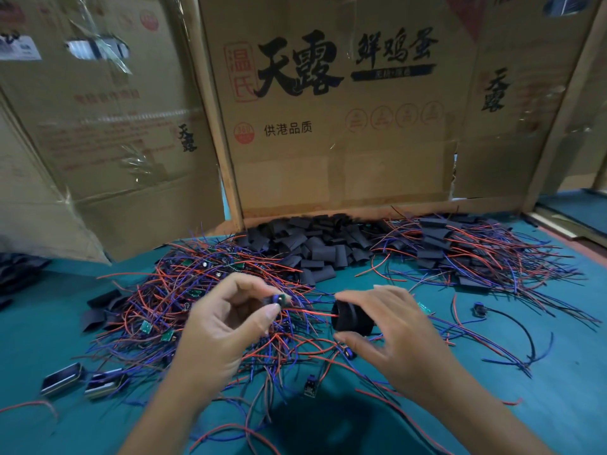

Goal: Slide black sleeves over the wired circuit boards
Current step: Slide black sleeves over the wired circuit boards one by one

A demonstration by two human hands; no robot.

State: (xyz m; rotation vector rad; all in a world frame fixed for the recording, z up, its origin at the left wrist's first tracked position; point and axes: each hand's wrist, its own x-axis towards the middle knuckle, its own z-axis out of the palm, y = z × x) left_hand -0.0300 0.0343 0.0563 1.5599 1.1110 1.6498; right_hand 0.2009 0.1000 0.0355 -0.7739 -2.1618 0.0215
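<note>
My left hand (226,316) pinches a small wired circuit board (277,299) between thumb and fingers. Its red wire (312,311) runs right into the mouth of a black sleeve (348,318), which my right hand (391,326) holds between thumb and fingertips. The board is still outside the sleeve, a short gap to its left. A pile of loose black sleeves (315,244) lies behind at the cardboard wall. A tangle of unsleeved boards with red and blue wires (184,290) spreads on the left. Sleeved boards with wires (460,251) lie at the right.
The green table mat (542,372) carries stray wires and a black-wired part (479,310) at right. Two small metal-edged parts (82,384) lie at front left. Cardboard box walls (328,142) close off the back. More black sleeves (16,267) lie at far left.
</note>
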